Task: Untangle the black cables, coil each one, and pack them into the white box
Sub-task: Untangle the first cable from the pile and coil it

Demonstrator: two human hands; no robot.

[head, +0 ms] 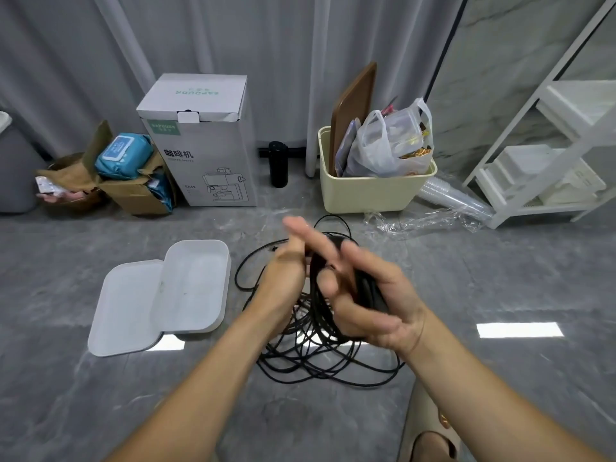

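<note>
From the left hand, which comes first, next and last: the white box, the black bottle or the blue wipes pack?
Measured from the left hand:
1. White box, open on the floor just to its left.
2. Black bottle, standing farther back by the curtain.
3. Blue wipes pack, far back on the left, on top of a cardboard box.

Both hands are raised above the tangled black cables (pixel 320 348). The right hand (pixel 370 295) holds a coiled bundle (pixel 368 291); the left hand (pixel 286 271) grips strands beside the white box (pixel 191 285).

Coffee-machine carton (pixel 203 141) by curtain (pixel 233 35); black bottle (pixel 278 163); cream bin (pixel 373 190); white shelf (pixel 546 151).
</note>
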